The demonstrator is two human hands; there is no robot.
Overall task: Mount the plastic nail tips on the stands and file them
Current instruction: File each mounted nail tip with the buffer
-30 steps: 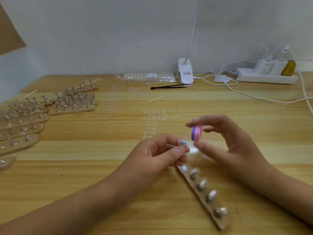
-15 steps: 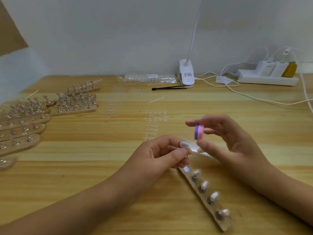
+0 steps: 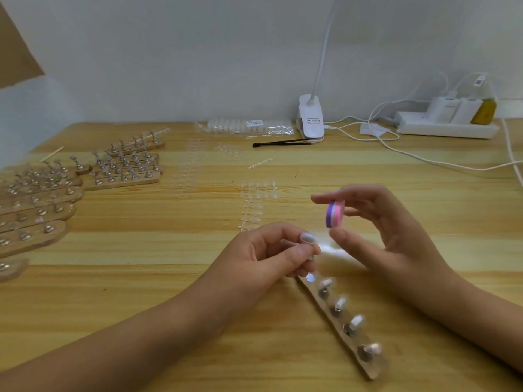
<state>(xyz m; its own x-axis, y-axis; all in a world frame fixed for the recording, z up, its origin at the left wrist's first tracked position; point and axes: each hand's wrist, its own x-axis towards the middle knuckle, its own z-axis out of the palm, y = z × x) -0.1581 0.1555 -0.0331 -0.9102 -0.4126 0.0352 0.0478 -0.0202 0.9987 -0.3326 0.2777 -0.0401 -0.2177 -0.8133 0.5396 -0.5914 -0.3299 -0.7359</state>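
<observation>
My left hand (image 3: 271, 251) pinches a small metal stand with a clear nail tip (image 3: 308, 238) on top, lifted just above the near end of a wooden holder strip (image 3: 343, 328). That strip lies diagonally toward the lower right and carries several more stands with tips. My right hand (image 3: 379, 222) pinches a pink and purple file block (image 3: 334, 213) between thumb and fingers, held on edge just right of and above the tip, not clearly touching it.
Several more wooden strips with stands (image 3: 124, 168) lie at the left. Loose clear nail tips on sprues (image 3: 252, 210) sit mid-table. A bag of tips (image 3: 249, 127), black tweezers (image 3: 280, 142), a clip lamp (image 3: 310, 120) and a power strip (image 3: 447, 127) with cables line the back wall.
The file block has shifted slightly up and right relative to the tip. My left hand keeps its hold on the stand in nearly the same place.
</observation>
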